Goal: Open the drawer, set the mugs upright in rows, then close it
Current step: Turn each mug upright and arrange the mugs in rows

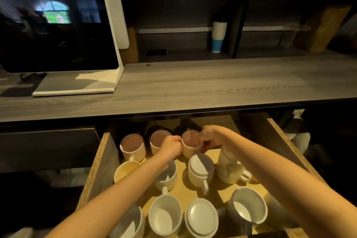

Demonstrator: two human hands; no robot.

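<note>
1. Both my hands are on the ribbed cream ceramic mug (pixel 191 146). It's standing upright in the back row of the open wooden drawer (pixel 100 162).
2. My left hand (pixel 171 147) pinches that mug's rim on its left side, fingers curled tight.
3. My right hand (pixel 211 137) is wrapped round its right side, gripping it.
4. Left of that mug there's a second ribbed cream mug (pixel 159 140), then a third ribbed cream mug (pixel 133 148), both upright.
5. Just in front of it sits a white upside-down mug (pixel 201 170), base up.
6. Further front and to the right, a grey mug (pixel 247 206) is tilted, mouth facing me.
7. Behind and above it runs the grey wood-grain countertop (pixel 193 83).
</note>
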